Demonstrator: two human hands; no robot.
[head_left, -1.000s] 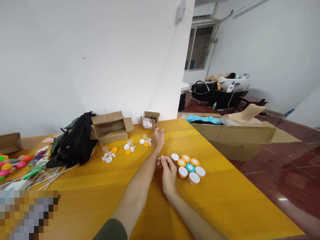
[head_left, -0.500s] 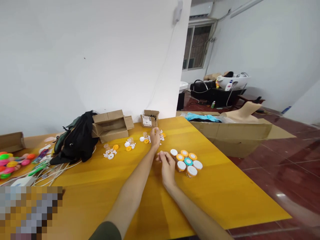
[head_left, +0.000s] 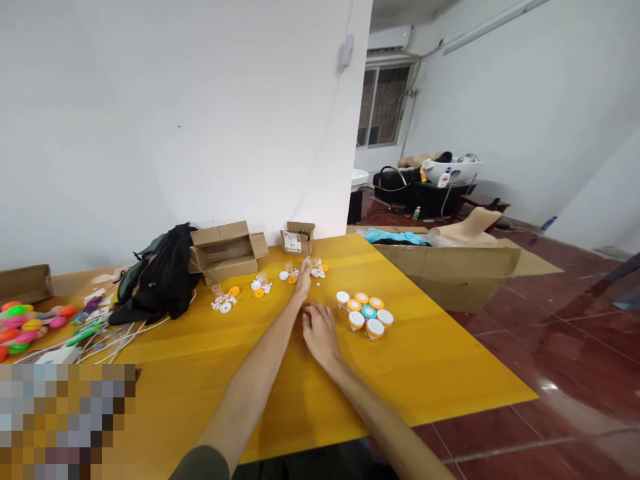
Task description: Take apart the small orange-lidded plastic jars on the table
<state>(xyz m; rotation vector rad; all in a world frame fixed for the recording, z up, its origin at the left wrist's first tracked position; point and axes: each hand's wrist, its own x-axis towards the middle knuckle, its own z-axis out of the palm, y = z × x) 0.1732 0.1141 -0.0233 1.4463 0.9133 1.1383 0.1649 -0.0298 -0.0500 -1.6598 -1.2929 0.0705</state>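
My left hand (head_left: 304,276) reaches forward across the yellow table (head_left: 430,380), edge down, with its fingers stretched out. Beside it lie small white pieces, white lids and orange lids in a cluster (head_left: 318,270), partly behind the fingers. Nearer to me, my right hand (head_left: 321,333) rests palm down on the tabletop, fingers a little apart and nothing visible in it. To its right stands a close group of lidded small jars: white lids (head_left: 375,327), orange lids (head_left: 362,298) and one teal lid (head_left: 369,312).
More piles of white pieces (head_left: 225,304) with clear cups (head_left: 217,291) lie along the left. Behind them are an open cardboard box (head_left: 225,263), a smaller box (head_left: 299,239) and a black bag (head_left: 167,280). Cables (head_left: 130,340) and colourful balls (head_left: 30,327) crowd the far left.
My right hand has turned from loosely curled fingers to palm down on the table. My left hand stays stretched out by the white pieces. The view has shifted slightly.
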